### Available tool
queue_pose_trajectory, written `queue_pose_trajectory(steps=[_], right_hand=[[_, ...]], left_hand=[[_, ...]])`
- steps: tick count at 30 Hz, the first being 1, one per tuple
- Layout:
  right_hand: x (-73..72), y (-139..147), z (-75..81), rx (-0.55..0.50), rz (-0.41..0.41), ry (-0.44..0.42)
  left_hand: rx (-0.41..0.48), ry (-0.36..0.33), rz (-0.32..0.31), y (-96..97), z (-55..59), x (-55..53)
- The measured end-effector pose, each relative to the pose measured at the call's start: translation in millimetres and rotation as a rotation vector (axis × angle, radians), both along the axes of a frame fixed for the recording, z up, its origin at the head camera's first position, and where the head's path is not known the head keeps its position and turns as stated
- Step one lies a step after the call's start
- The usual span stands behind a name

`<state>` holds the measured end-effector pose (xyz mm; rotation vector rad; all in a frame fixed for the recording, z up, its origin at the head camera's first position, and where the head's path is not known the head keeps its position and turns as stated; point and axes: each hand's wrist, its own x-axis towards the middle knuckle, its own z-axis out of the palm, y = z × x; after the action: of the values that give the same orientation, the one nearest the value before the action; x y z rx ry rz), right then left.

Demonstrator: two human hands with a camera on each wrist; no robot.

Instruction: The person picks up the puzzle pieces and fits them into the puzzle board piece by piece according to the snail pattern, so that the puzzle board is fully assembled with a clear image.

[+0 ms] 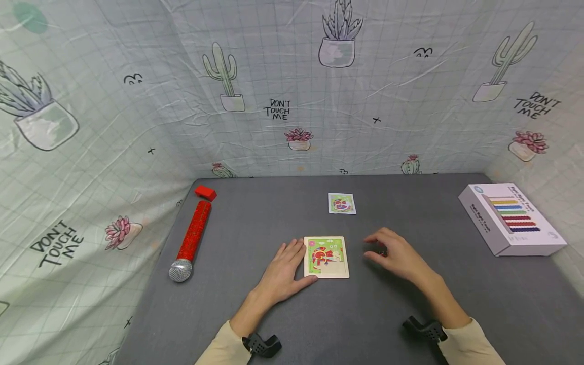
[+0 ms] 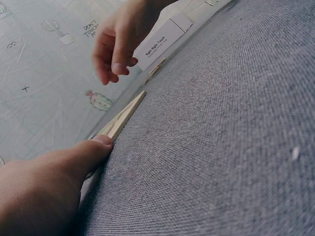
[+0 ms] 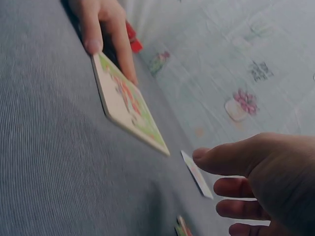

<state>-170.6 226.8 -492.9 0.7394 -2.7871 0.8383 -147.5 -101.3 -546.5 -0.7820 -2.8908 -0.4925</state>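
Note:
A square wooden puzzle board [image 1: 338, 271] with a red and green picture lies mid-table; bare pale wood shows at its lower right. My left hand [image 1: 283, 274] lies flat beside it, fingers along the left edge and thumb at the lower left corner. In the left wrist view that thumb [image 2: 102, 140] touches the board's edge. To the right, my right hand [image 1: 400, 256] hovers with loosely bent fingers and nothing seen between them. Thin wooden pieces [image 3: 183, 227] lie on the table near it, mostly hidden in the head view. A small picture card [image 1: 342, 204] lies behind the board.
At the left lie a red glittery microphone [image 1: 195, 230] and a red block [image 1: 206, 192]. A white box [image 1: 513, 218] with coloured rows printed on it stands at the right. A printed cloth [image 1: 292, 66] hangs behind and beside the grey table [image 1: 255, 218].

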Motion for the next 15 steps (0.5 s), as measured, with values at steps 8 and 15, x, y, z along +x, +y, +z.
queue_pose_trajectory(steps=[8,15], right_hand=[[0.3,20.7,-4.8,0.037,-0.016,-0.013],[1.6,30.0,-5.0,0.087,-0.018,-0.063]], left_hand=[[-0.009,-0.003,0.002,-0.5,-0.4,-0.3],[-0.006,-0.007,0.006,-0.8,-0.2,-0.1]])
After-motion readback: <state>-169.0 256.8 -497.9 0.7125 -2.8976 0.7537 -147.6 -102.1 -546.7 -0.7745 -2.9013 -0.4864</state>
